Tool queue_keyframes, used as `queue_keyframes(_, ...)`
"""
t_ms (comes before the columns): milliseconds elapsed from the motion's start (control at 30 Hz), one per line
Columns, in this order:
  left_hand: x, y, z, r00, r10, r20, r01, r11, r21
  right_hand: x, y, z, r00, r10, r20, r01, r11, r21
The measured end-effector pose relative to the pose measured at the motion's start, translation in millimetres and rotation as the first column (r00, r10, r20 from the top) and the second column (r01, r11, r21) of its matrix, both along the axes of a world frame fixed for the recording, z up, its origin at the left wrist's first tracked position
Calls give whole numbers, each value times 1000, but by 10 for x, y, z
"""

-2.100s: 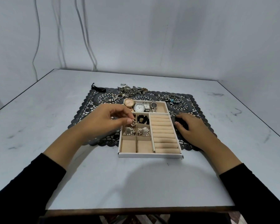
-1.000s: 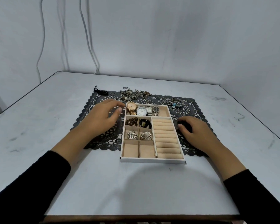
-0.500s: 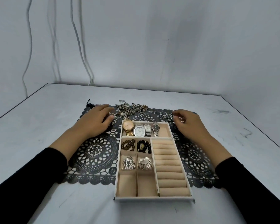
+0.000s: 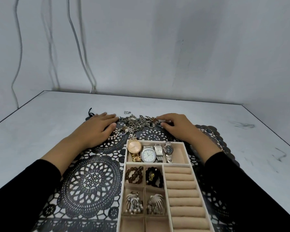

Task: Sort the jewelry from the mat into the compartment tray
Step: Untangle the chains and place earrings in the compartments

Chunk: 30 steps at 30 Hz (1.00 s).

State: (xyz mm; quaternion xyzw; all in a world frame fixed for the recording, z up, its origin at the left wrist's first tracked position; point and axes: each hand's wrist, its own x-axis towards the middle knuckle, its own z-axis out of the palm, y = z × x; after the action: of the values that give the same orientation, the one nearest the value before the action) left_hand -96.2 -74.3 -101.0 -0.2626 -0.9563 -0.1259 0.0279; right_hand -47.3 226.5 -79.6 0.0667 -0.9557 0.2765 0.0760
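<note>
Tangled chains [image 4: 139, 122] heaped at the mat's [image 4: 90, 181] far edge, left hand [image 4: 97, 129] flat beside them, fingers straight and together, right hand [image 4: 176, 128] at the heap's other end, thumb and forefinger loosely curled, grip unclear, compartment tray [image 4: 174, 163] nearer.

Plain black long sleeves are worn: a left sleeve [image 4: 25, 188] and a right sleeve [image 4: 244, 186]. Each is ended at the forearm; the left hand [image 4: 97, 129] and right hand [image 4: 177, 128] are left bare.

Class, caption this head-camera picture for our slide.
Left hand and right hand flank the chain pile behind the tray holding four watches.
</note>
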Motion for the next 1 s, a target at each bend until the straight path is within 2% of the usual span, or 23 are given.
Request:
queue_keyframes(200, -48, 112, 25, 998, -23, -55, 25, 999, 31, -110, -4, -35, 999, 41, 1, -41, 999, 12)
queue_keyframes(433, -20, 153, 35, 998, -55, -30, 58, 989, 135, -137, 27, -36, 1000, 2, -6, -3, 995, -97)
queue_keyframes(633, -7, 143, 34, 997, -62, -49, 71, 977, 203, -198, -28, -72, 999, 32, -17, -32, 999, -7)
queue_keyframes(833, -5, 162, 53, 996, -63, -65, 78, 966, 248, -167, -11, -26, 999, -19, -45, 16, 998, -65)
queue_keyframes(1000, -192, 226, 96, 1000, -8, -29, 16, 957, 289, -155, 6, -17, 998, -39, -41, 34, 990, -138)
